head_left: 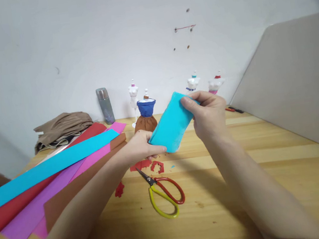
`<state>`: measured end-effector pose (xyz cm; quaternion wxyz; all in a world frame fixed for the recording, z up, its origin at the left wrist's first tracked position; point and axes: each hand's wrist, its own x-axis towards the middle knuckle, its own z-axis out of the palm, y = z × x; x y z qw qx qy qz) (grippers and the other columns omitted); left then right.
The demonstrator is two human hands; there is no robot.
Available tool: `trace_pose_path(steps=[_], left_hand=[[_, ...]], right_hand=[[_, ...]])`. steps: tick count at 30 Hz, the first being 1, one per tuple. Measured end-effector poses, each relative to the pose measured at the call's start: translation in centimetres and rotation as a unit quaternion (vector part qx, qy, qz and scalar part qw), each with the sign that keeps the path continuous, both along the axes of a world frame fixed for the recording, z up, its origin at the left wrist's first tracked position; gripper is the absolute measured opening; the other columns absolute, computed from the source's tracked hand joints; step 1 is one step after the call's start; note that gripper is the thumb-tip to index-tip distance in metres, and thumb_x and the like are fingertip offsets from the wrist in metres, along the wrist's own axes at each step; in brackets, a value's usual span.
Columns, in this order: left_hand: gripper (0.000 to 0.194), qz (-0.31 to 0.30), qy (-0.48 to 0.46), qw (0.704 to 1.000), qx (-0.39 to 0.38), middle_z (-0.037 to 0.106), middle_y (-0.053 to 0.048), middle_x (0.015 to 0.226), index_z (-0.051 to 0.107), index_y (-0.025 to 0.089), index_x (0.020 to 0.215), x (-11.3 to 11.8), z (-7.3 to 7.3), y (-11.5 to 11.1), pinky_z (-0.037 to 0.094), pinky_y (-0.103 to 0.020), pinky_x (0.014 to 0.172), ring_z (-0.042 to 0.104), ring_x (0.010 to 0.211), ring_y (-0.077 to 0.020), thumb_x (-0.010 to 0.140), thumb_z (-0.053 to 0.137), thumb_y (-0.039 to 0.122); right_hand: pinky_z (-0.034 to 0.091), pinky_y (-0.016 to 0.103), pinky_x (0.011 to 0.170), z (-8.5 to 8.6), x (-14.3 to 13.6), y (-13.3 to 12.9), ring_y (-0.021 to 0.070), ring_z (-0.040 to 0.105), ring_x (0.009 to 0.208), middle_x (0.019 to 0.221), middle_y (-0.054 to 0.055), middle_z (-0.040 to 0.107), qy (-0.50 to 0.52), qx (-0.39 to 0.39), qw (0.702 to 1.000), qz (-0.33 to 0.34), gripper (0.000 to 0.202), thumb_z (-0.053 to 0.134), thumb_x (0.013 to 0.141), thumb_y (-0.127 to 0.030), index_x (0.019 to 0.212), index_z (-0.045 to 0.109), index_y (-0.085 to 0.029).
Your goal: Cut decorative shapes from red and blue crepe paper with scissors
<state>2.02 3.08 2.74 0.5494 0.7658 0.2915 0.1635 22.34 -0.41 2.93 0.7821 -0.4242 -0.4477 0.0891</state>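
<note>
A folded turquoise paper piece [173, 122] is held up at a slant between both hands, above the wooden table. My left hand [144, 146] pinches its lower left end, thumb on the front. My right hand [208, 113] grips the upper right corner between thumb and fingers. Below the paper, scissors [165, 193] with one red and one yellow handle lie on the table, blades pointing to the upper left. Near the blades are red paper scraps [157, 166] and a small red cut-out [119, 189].
Long turquoise [49, 162], red, purple, pink and brown paper strips cover the left side. Behind stand a flask [105, 106], a mannequin in blue and brown [147, 108] and several white mannequins. Brown cloth [65, 126] lies back left; a pale panel [296, 80] rises at the right.
</note>
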Motion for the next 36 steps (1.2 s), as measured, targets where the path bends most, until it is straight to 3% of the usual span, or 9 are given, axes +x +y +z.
trace_pose_path(steps=[5,10,14,18,23,26,30,33,36], left_hand=[[0.027,0.008,-0.064,0.996,-0.053,0.058,0.000,0.057,0.056,0.018,0.065,0.1,-1.0,0.6,0.030,-0.023,0.052,0.042,0.050,-0.0066,0.070,0.079,0.031],[0.038,0.000,-0.110,0.991,-0.074,0.056,0.002,0.058,0.059,0.018,0.071,0.3,-2.0,1.1,0.032,-0.025,0.052,0.044,0.051,-0.0082,0.065,0.090,0.040],[0.038,0.025,-0.109,0.991,-0.075,0.055,0.000,0.054,0.061,0.016,0.065,0.9,-2.6,0.7,0.030,-0.025,0.049,0.044,0.048,-0.0083,0.068,0.087,0.044],[0.033,0.052,-0.091,0.992,-0.066,0.053,0.001,0.047,0.061,0.017,0.055,1.2,-2.4,0.1,0.031,-0.022,0.045,0.044,0.044,-0.0077,0.068,0.084,0.037],[0.017,-0.028,-0.005,0.997,-0.067,0.059,0.000,0.049,0.073,0.015,0.064,1.0,-2.2,0.2,0.038,-0.020,0.045,0.050,0.045,-0.0083,0.069,0.081,0.029],[0.024,-0.040,-0.015,0.995,-0.089,0.063,0.000,0.057,0.076,0.013,0.079,0.9,-2.8,0.7,0.042,-0.020,0.045,0.054,0.047,-0.0084,0.070,0.086,0.033],[0.054,-0.074,-0.056,0.982,-0.163,0.072,-0.007,0.086,0.077,0.012,0.106,0.9,-3.5,1.1,0.048,-0.021,0.048,0.065,0.057,-0.0110,0.063,0.096,0.039],[0.057,-0.097,-0.110,0.966,-0.211,0.075,-0.014,0.106,0.076,0.012,0.103,1.1,-3.6,0.9,0.051,-0.022,0.050,0.070,0.068,-0.0136,0.061,0.099,0.043],[0.051,-0.052,-0.177,0.960,-0.211,0.077,-0.014,0.100,0.076,0.010,0.088,1.6,-3.7,0.7,0.049,-0.022,0.049,0.067,0.064,-0.0111,0.058,0.099,0.044]], right_hand=[[0.037,0.033,0.048,-0.2,0.5,0.4,0.0154,0.044,0.052,0.055,-0.003,0.052,0.002,0.015,1.000,-0.016,0.039,0.091,0.066,-0.053,0.062,0.063,-0.027],[0.040,0.032,0.050,-0.3,0.5,0.5,0.0146,0.046,0.053,0.057,-0.004,0.055,0.032,0.024,0.999,-0.004,0.035,0.092,0.065,-0.048,0.062,0.066,-0.026],[0.040,0.033,0.052,-0.3,0.2,0.6,0.0161,0.047,0.055,0.058,-0.002,0.058,0.031,0.025,0.999,-0.019,0.036,0.090,0.064,-0.053,0.063,0.064,-0.027],[0.042,0.034,0.054,-0.4,0.4,0.7,0.0166,0.049,0.057,0.061,-0.002,0.058,0.021,0.032,0.999,-0.035,0.038,0.089,0.067,-0.055,0.064,0.064,-0.027],[0.040,0.033,0.052,-0.3,1.1,0.8,0.0152,0.048,0.055,0.059,-0.004,0.053,0.042,0.059,0.996,-0.043,0.039,0.093,0.066,-0.052,0.064,0.064,-0.026],[0.039,0.032,0.052,-0.3,1.2,0.9,0.0138,0.045,0.054,0.058,-0.005,0.051,0.054,0.062,0.996,-0.035,0.040,0.093,0.065,-0.051,0.064,0.064,-0.025],[0.038,0.032,0.051,-0.3,1.0,1.0,0.0147,0.045,0.053,0.057,-0.004,0.052,0.042,0.048,0.997,-0.039,0.043,0.092,0.064,-0.059,0.064,0.064,-0.026],[0.038,0.033,0.050,-0.5,0.9,1.0,0.0158,0.046,0.054,0.058,-0.003,0.054,0.028,0.039,0.998,-0.044,0.045,0.090,0.066,-0.063,0.064,0.063,-0.027],[0.038,0.032,0.050,-0.6,0.9,1.1,0.0161,0.048,0.055,0.060,-0.002,0.056,0.030,0.035,0.998,-0.039,0.044,0.090,0.066,-0.061,0.064,0.062,-0.027]])
